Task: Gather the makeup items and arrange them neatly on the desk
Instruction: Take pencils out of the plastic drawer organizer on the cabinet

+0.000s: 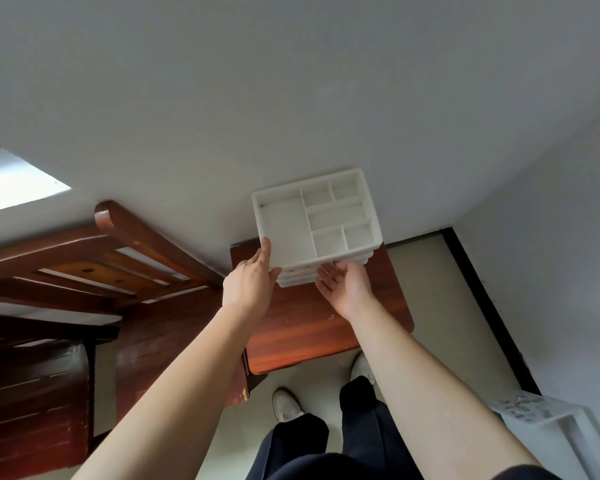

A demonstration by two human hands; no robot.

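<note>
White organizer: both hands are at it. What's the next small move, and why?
Probably close both hands on its front corners and lift the white organizer off the wooden table. The left hand touches the left front corner with straight fingers, the right hand is open at the front; neither grips yet; its compartments look empty.

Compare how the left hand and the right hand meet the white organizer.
The left hand shows its back, one finger lying up the left wall of the white organizer; the right hand is palm up, fingertips under its front edge. The left hand is at the near left corner, the right hand further right. Both touch it with straightish fingers.
</note>
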